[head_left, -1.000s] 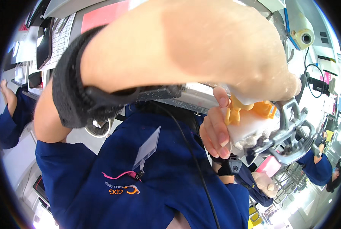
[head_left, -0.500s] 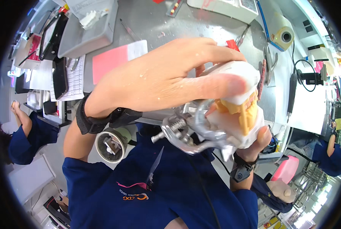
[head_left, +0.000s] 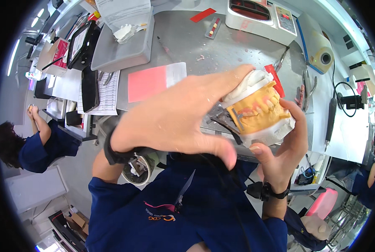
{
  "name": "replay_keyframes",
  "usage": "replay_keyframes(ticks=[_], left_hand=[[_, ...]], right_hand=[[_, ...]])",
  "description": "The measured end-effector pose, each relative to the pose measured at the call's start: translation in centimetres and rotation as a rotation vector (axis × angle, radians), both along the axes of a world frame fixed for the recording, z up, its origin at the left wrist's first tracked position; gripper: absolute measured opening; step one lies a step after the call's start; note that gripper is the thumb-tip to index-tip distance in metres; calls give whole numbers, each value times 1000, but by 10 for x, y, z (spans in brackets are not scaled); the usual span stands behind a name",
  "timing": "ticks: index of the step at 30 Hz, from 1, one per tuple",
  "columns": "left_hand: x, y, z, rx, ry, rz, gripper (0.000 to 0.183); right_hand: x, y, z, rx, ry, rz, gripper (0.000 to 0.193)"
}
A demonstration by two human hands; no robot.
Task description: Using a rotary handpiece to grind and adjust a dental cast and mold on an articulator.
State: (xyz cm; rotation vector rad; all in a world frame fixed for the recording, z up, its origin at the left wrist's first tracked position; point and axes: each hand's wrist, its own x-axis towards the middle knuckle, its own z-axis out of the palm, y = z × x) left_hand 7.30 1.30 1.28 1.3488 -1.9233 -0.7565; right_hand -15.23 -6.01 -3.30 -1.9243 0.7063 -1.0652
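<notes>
A dental plaster model [head_left: 261, 111] with yellow-tan jaws, pinkish gum parts and white plaster above and below is held up over the bench edge. My right hand [head_left: 294, 130] grips its lower white base, thumb in front and a finger along the side. My left hand [head_left: 175, 111], slightly blurred, stretches beside it, thumb well apart. Its far fingers reach the upper white plaster, and their tips are partly hidden. Part of a metal articulator frame [head_left: 225, 126] shows between my left hand and the model; the rest is hidden.
On the metal bench [head_left: 183, 42] lie a pink wax sheet [head_left: 147, 84], red strips [head_left: 203, 15], a strip of teeth [head_left: 213, 27] and pliers [head_left: 308, 86]. A grey tub [head_left: 124, 54] stands left, a white machine [head_left: 259, 27] behind. Below the bench is a waste bin [head_left: 139, 168].
The model has turned so its teeth face me, and the articulator is mostly out of sight. My left thumb has come off the white plaster. The view has shifted.
</notes>
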Motion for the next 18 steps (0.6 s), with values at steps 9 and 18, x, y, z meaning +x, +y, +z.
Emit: replay_keyframes(ticks=[9, 18], left_hand=[[-40, -4, -38, -318, 30, 322, 118], [-37, -4, -35, -409, 117, 310, 110]], right_hand=[[4, 9, -6, -103, 37, -49, 102], [10, 13, -2, -257, -48, -83, 97]])
